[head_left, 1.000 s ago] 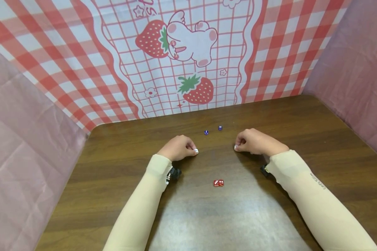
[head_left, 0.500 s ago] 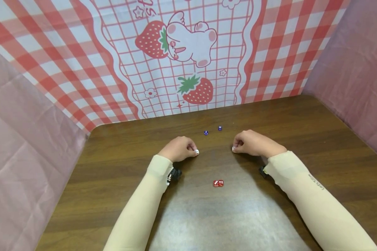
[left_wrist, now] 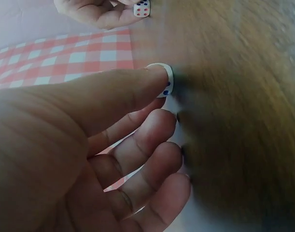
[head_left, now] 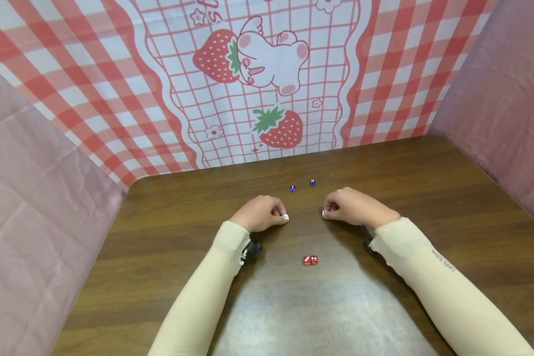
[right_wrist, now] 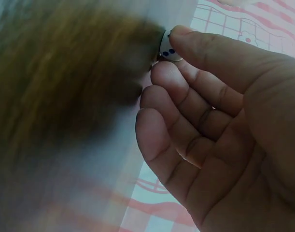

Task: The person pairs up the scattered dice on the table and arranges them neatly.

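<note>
In the head view my left hand (head_left: 260, 212) pinches a white die (head_left: 286, 217) between thumb and index finger, low over the wooden table. Facing it across a short gap, my right hand (head_left: 356, 205) pinches a second white die (head_left: 324, 212). Blue pips show on the left die (left_wrist: 170, 83) in the left wrist view; the thumb hides much of it. That view also catches red and dark pips on the other die (left_wrist: 142, 8). Thumb and index finger cover part of the right die (right_wrist: 167, 48) in the right wrist view.
Two red dice (head_left: 310, 260) lie side by side nearer the person. Beyond the hands sit two blue dice, a left one (head_left: 292, 188) and a right one (head_left: 312, 182), slightly apart. A checked cloth (head_left: 267, 99) hangs behind the wooden table (head_left: 160, 257).
Both hands have come closer together with their white dice: the right one moved left and slightly nearer the person, the left one a little right. The red and blue dice stayed put.
</note>
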